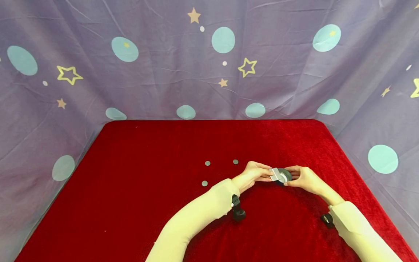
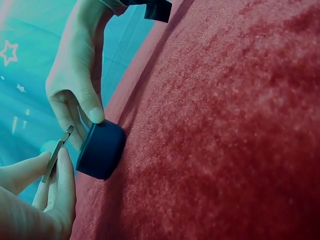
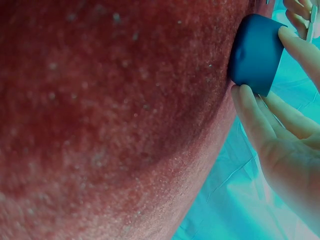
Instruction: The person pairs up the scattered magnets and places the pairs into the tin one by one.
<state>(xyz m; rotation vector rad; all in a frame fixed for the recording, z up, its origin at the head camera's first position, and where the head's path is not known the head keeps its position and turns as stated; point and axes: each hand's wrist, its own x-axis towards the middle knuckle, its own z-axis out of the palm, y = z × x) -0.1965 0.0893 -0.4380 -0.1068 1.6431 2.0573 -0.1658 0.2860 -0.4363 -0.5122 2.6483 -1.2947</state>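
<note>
A dark round container [image 1: 288,176] is held by its sides in my right hand [image 1: 307,179], thumb on the near side and fingers on the far side. In the left wrist view the container [image 2: 101,150] is a short dark cylinder, tilted. My left hand [image 1: 250,176] pinches a flat silvery piece [image 1: 275,174] between thumb and fingers, at the container's left edge. Seen from the left wrist, this piece [image 2: 56,156] is thin and on edge, beside the container's open-looking face. The right wrist view shows my right fingers around the container [image 3: 256,54].
Three small grey discs lie on the red cloth left of my hands: one at the upper left [image 1: 207,163], one at the upper right [image 1: 235,162], one nearer [image 1: 204,183]. A patterned purple curtain [image 1: 196,72] stands behind the red-covered table [image 1: 131,189].
</note>
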